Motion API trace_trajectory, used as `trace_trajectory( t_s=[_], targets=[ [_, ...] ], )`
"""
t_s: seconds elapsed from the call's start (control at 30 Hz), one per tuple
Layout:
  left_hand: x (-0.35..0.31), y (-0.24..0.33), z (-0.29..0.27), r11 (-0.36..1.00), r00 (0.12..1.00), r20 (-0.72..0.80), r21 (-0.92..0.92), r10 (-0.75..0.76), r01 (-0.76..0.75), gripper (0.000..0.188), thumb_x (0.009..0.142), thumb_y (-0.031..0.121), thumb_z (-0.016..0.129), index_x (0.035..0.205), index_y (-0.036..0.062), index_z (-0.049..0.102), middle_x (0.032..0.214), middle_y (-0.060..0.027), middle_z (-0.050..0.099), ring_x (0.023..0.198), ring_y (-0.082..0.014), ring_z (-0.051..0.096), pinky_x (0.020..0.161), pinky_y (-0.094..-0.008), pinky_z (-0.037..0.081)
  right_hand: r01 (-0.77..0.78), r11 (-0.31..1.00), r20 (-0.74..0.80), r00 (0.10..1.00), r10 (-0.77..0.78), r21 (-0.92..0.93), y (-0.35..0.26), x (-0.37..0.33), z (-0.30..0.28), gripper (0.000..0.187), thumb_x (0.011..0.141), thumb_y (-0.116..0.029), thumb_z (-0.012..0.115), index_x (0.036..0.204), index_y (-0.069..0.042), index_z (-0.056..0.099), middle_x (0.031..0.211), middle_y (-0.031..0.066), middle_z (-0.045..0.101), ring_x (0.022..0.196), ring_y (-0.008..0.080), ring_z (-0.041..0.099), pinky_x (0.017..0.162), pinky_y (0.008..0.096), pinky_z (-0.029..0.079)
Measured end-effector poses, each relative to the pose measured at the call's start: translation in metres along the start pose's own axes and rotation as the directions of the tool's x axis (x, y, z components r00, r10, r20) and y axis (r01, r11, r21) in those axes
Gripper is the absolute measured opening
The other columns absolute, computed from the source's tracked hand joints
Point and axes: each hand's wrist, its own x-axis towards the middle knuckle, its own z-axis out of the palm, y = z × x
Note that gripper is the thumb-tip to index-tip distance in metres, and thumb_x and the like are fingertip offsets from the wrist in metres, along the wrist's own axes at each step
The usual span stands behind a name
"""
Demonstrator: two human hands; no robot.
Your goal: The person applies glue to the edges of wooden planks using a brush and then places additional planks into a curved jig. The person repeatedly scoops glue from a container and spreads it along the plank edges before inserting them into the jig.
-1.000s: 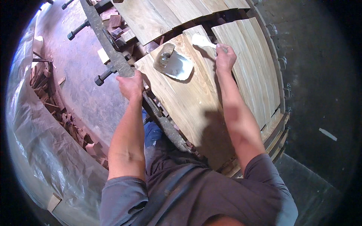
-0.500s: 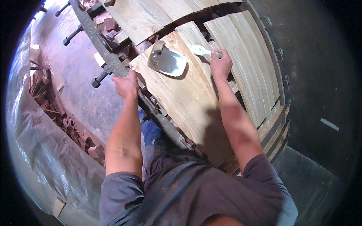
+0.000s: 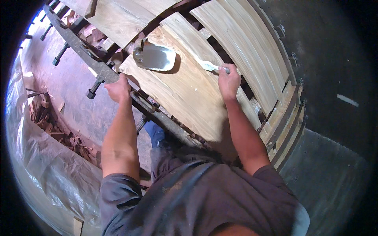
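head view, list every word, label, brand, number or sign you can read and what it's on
None: I can make out no text on the boards, the container, the white-coated tool or the metal bar.
The shirt has a brownish mark on its front, but no letters can be made out in it.

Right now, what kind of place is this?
Probably a woodworking shop. There are pale boards laid side by side, a metal bar with big bolts beside them, and wood scraps heaped on the floor.
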Motion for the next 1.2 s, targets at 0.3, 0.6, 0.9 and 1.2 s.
trace_trajectory(
  t_s=[0.3,0.6,0.9,1.2],
  targets=[
    [0.008,-0.011,0.008,0.999,0.999,0.032,0.008,0.043,-0.043,0.08,0.066,0.048,0.075,0.116,-0.0089,0.049,0.109,-0.0286,0.065,0.104,-0.0418,0.063,0.094,-0.0452,0.048,0.104,0.995,-0.146,0.984,-0.104,-0.008,0.077,-0.042,-0.049,0.012,0.081,-0.016,0.069,0.09,-0.007,0.067,0.078,0.0151,0.068,0.074,0.0339,0.068,0.066,0.0414,0.052],
    [0.03,-0.022,0.017,1.0,0.994,0.107,0.007,0.015,-0.016,0.088,0.063,0.054,0.076,0.115,-0.0136,0.054,0.111,-0.0275,0.065,0.105,-0.0405,0.064,0.096,-0.0431,0.048,-0.064,0.982,-0.147,0.988,0.038,-0.176,0.153,-0.082,-0.095,0.013,0.081,-0.014,0.073,0.091,-0.009,0.066,0.082,0.0124,0.069,0.073,0.0279,0.068,0.067,0.0379,0.052],
    [0.029,-0.023,0.017,0.998,0.99,0.139,-0.056,0.018,-0.01,0.081,0.062,0.05,0.078,0.111,-0.0119,0.061,0.108,-0.0266,0.067,0.101,-0.0397,0.065,0.091,-0.0438,0.051,-0.064,0.958,-0.191,0.982,0.01,-0.278,0.206,-0.124,-0.153,0.009,0.081,-0.01,0.069,0.088,-0.008,0.065,0.084,0.0113,0.068,0.077,0.0285,0.067,0.068,0.0378,0.052],
    [0.028,-0.024,0.022,0.999,0.996,0.084,-0.046,0.029,-0.025,0.088,0.063,0.05,0.078,0.12,-0.0124,0.052,0.112,-0.0272,0.065,0.106,-0.0394,0.063,0.096,-0.0428,0.048,-0.128,0.941,-0.126,0.988,0.092,-0.315,0.15,-0.09,-0.105,0.011,0.081,-0.012,0.068,0.091,-0.009,0.064,0.08,0.0117,0.068,0.074,0.0312,0.067,0.069,0.0406,0.052]
  ],
)
